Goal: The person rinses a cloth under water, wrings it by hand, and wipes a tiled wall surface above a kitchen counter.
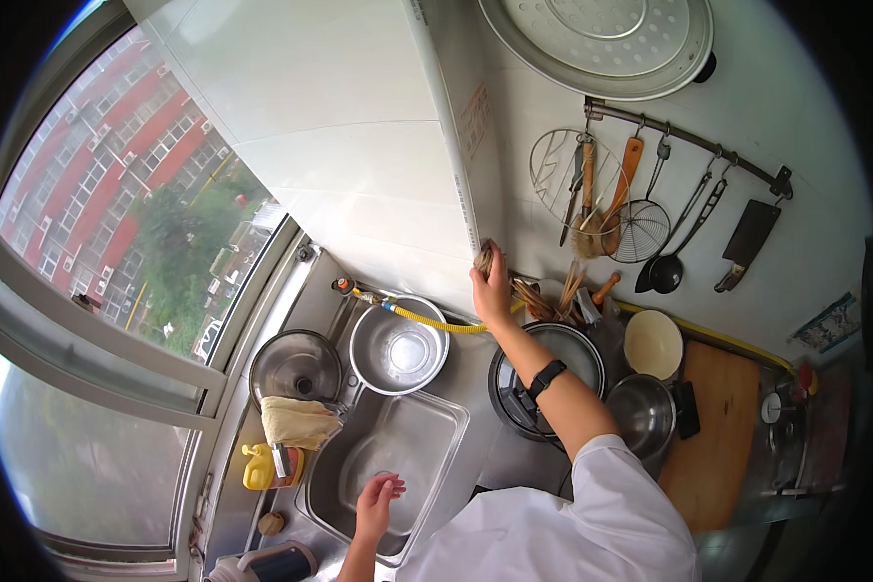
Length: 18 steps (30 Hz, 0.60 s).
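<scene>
My right hand (493,295) reaches up and presses a bunched brownish cloth or scrubber (484,262) against the edge of the white tiled wall corner (460,174). The fingers cover much of it, so its exact kind is unclear. Above the near part of the stainless steel sink (415,429) is my left hand (378,505), with nothing in it and its fingers loosely bent. A pale yellow cloth (298,423) drapes at the sink's far left, over or beside the faucet. Under my right forearm stands a lidded black electric pot (505,371), partly hidden.
A metal basin (399,345) and a pot lid (296,367) stand behind the sink, near a yellow gas hose (436,322). Yellow bottle (260,467) at left. Utensils and a cleaver (751,231) hang from a wall rail (687,142). A wooden cutting board (720,429) lies right.
</scene>
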Motion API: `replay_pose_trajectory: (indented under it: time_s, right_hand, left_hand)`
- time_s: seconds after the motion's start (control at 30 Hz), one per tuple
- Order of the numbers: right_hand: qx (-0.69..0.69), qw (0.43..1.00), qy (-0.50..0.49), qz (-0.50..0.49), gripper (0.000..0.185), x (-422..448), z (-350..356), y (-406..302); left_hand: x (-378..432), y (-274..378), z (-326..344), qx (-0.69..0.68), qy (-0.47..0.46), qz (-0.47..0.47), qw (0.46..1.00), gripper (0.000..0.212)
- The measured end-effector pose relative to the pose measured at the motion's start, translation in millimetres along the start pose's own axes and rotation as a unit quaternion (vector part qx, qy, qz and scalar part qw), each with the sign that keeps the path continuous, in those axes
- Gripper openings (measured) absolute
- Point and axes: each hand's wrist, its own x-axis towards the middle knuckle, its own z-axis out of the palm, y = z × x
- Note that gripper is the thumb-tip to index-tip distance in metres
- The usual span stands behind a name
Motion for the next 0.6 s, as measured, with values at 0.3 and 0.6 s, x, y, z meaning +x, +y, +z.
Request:
replay_pose_trajectory:
  time_s: [0.3, 0.6]
  right_hand:
    - [0.348, 0.88, 0.033, 0.322, 0.042, -11.4, 24.9, 89.7]
    - [0.261, 0.864, 0.032, 0.429, 0.039, -22.5, 32.9, 137.9]
  left_hand:
    - [1.9, -1.7, 8.1, 0.023, -0.013, -0.017, 1.0, 0.026]
    - [-5.4, -7.5, 5.8, 0.032, -0.003, -0.017, 0.999, 0.026]
